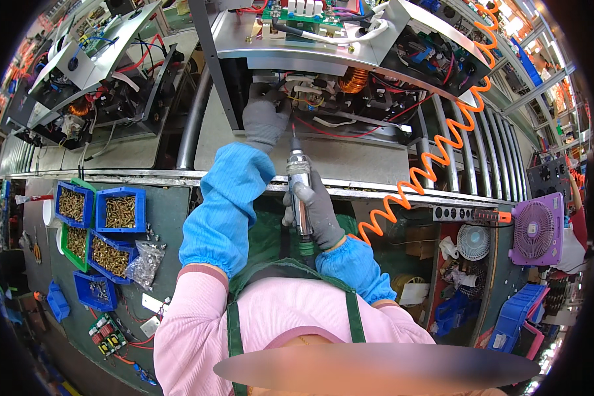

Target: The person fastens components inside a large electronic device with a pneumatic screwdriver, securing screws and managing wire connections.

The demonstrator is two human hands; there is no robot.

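My right hand [320, 210], in a grey glove, is wrapped around a silver air screwdriver [299, 173] with a green lower end. Its thin bit points away from me into the open metal chassis [358, 56]. Beside the bit, my gloved left hand [266, 119] reaches into the chassis's lower opening, with bent fingers close to the wiring. What those fingers hold, if anything, is hidden. Right of this hand are a copper coil [354, 80], dark components and a red wire [376, 132]. Green circuit boards [300, 14] sit on the upper level.
An orange coiled hose [439, 158] runs from upper right down behind my right arm. Blue bins [120, 210] of brass screws and a plastic bag [145, 265] lie on the left bench. Another open chassis [105, 79] stands far left. Rollers [472, 148] and a purple fan [538, 229] are right.
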